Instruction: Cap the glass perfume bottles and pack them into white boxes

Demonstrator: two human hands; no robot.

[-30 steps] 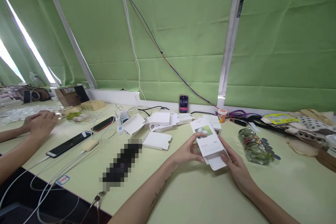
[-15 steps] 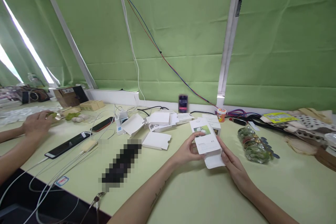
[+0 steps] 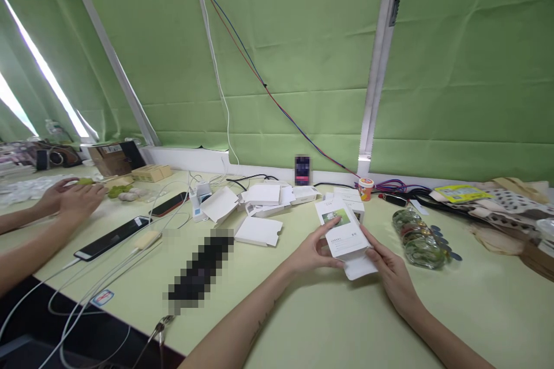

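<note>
A white cardboard box [image 3: 341, 239] with a green picture on its face is held between both hands over the table. Its flap nearest me hangs open. My left hand [image 3: 314, 251] grips the box's left side, fingers over the picture. On the right edge, close to the open flap, my right hand [image 3: 385, 262] pinches the card. Behind the box lie more white boxes [image 3: 352, 199], partly hidden by it. To the right of my right hand is a row of clear packets [image 3: 418, 239] with green contents, beside several dark discs [image 3: 441, 236].
White cartons [image 3: 259, 230] lie ahead on the left. An orange-and-white tub [image 3: 366, 189] stands near the wall. Phones [image 3: 112, 237] and white cables are at left, where another person's hands [image 3: 80, 202] handle something green. Fabric pieces [image 3: 497, 207] lie far right.
Both hands have shifted slightly right with the box, which has turned a little. The other person's two hands have come together around a green item.
</note>
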